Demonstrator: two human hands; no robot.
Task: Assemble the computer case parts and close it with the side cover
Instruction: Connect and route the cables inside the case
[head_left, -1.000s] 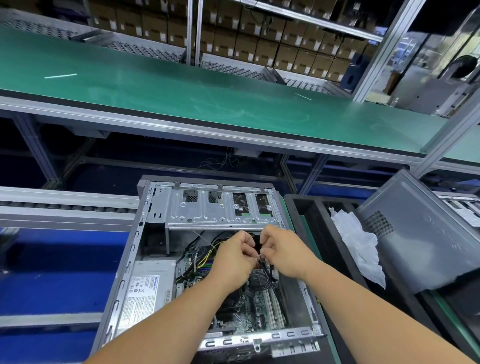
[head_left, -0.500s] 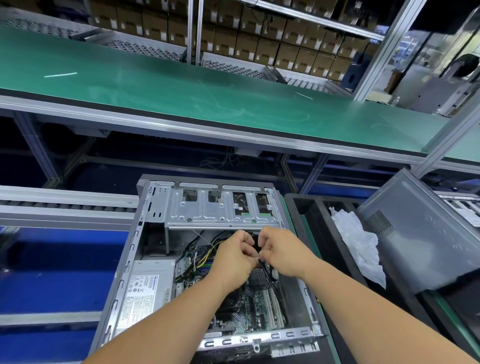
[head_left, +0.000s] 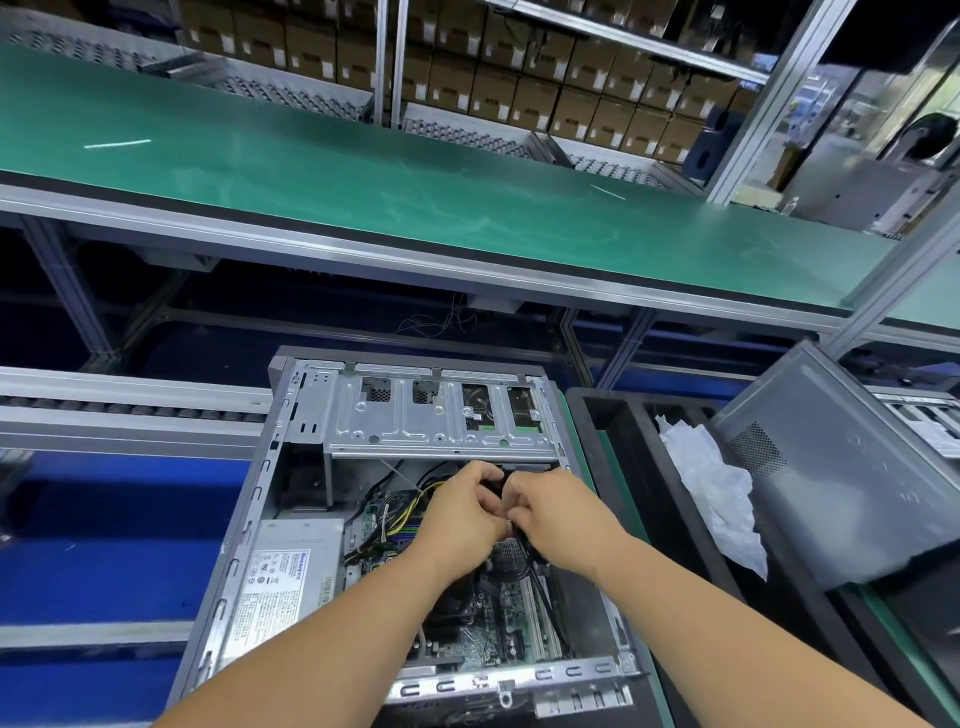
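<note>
Since the frame 0.5 s ago, our 2 hands have crept a little deeper into the case, toward the drive bay, and closed up until the knuckles nearly touch. Nearest us, the rear bracket strip of the open computer case runs across the bottom, with the motherboard beyond it and the power supply at the left wall. Above the board, our left hand and right hand meet, each grip pressed together on a thin black cable that hangs down between them; what sits at the cable's end is hidden by the fingers, so we cannot tell whether it is a plug. We judge this step to be cable work inside the case, joining or seating a lead just under the drive bay. Next, we expect to need a steady push with the lead kept clear of the yellow wires at the left. Farther right, the black tray holds a crumpled plastic bag, and the side cover leans there, still off the case, well apart from our hands. Beyond all this runs the green counter.
</note>
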